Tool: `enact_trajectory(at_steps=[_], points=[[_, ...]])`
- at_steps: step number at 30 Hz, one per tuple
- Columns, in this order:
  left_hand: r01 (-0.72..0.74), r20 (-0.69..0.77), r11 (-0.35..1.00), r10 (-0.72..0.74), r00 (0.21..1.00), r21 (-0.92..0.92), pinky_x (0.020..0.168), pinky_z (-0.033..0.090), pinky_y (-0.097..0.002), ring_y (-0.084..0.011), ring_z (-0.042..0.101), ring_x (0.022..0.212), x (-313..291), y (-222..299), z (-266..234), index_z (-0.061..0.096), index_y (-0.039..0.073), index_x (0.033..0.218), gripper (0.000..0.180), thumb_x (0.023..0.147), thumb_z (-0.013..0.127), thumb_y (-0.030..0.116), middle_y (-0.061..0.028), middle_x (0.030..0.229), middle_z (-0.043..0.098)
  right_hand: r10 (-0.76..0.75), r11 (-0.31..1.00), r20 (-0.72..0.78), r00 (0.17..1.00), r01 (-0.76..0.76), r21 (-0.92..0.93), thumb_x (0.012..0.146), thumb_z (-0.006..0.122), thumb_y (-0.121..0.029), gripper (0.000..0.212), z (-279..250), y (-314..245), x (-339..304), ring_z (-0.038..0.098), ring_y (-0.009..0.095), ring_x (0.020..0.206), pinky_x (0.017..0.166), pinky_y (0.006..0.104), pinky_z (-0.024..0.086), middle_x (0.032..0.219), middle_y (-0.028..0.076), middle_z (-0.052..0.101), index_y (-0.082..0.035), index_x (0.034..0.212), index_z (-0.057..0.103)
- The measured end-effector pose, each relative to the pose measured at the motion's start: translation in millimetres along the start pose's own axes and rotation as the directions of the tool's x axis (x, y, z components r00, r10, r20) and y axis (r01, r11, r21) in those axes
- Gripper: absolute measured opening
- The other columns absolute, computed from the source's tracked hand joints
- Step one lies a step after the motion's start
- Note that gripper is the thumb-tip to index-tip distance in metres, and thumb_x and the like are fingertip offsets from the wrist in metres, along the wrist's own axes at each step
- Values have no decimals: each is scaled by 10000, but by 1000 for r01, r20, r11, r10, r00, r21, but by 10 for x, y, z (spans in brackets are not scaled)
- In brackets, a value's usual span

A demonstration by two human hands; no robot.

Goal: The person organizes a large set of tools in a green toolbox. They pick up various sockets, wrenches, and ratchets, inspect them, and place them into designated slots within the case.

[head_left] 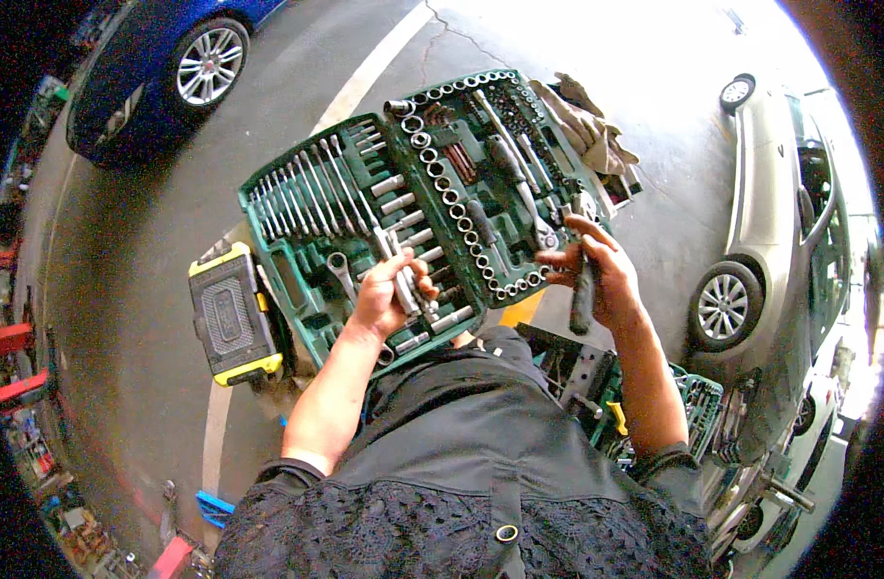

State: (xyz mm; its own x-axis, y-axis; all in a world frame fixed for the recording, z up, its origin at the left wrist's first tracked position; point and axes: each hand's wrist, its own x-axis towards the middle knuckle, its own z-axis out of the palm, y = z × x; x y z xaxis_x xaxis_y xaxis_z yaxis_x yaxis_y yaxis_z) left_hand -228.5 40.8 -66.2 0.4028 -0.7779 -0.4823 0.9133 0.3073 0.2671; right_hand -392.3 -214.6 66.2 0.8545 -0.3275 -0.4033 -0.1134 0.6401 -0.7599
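An open green socket-set case (389, 145) lies spread in front of me, its two halves side by side. Combination wrenches (307, 188) fan across the left half, next to a row of long sockets. Short sockets (437, 169) line the right half around a ratchet (529, 207) and several drivers. Over the left half, my left hand (389, 294) is closed around a shiny metal bar-shaped tool (405, 289); its exact kind is unclear. At the right edge of the case, my right hand (606, 270) grips a ratchet wrench (583, 294), dark handle downward and metal head up.
A black and yellow toolbox (234, 314) stands left of the case. Work gloves (582, 125) lie beyond its right side. Another green tool case (702, 405) is at my lower right. A blue car (152, 77) and a beige car (750, 251) are parked on either side.
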Motion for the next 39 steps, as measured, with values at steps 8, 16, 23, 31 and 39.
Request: enact_trajectory(at_steps=[8, 16, 23, 31, 39], points=[[-118, -95, 979, 135, 986, 168, 595, 573, -402, -242, 640, 592, 36, -7, -259, 519, 44, 862, 65, 881, 549, 98, -117, 688, 609, 200, 605, -235, 951, -309, -734, 937, 551, -319, 315, -142, -108, 235, 665, 221, 607, 532, 349, 545, 690, 79, 599, -28, 1053, 525], [-126, -51, 925, 154, 987, 358, 564, 568, -401, -236, 621, 550, 71, -102, -335, 476, 55, 906, 82, 867, 547, 66, -108, 651, 590, -303, -526, 158, 940, -27, -850, 882, 540, -378, 370, -193, 152, 863, 644, 366, 621, 600, 460, 523, 647, 186, 629, -39, 754, 616], [-149, -79, 927, 187, 979, 345, 547, 561, -413, -249, 617, 556, 70, -133, -340, 454, 54, 949, 138, 854, 553, 65, -114, 658, 587, -231, -414, 59, 971, -43, -909, 903, 516, -415, 439, -138, 375, 1275, 651, 404, 730, 682, 481, 521, 773, 234, 652, 15, 846, 588], [-164, -36, 914, 190, 981, 370, 558, 565, -405, -248, 627, 569, 65, -99, -318, 472, 34, 919, 109, 849, 551, 61, -120, 663, 592, -141, -489, 31, 989, -42, -871, 905, 512, -465, 462, -261, 632, 1470, 646, 413, 739, 677, 487, 512, 775, 231, 652, -19, 855, 619], [-174, -4, 937, 184, 983, 302, 542, 535, -363, -245, 635, 549, 89, -167, -366, 525, 22, 814, 97, 827, 588, 94, -131, 662, 614, -293, -615, 131, 947, -82, -784, 953, 449, -408, 366, -414, 787, 1222, 651, 370, 625, 541, 474, 503, 684, 193, 649, -149, 1213, 445]])
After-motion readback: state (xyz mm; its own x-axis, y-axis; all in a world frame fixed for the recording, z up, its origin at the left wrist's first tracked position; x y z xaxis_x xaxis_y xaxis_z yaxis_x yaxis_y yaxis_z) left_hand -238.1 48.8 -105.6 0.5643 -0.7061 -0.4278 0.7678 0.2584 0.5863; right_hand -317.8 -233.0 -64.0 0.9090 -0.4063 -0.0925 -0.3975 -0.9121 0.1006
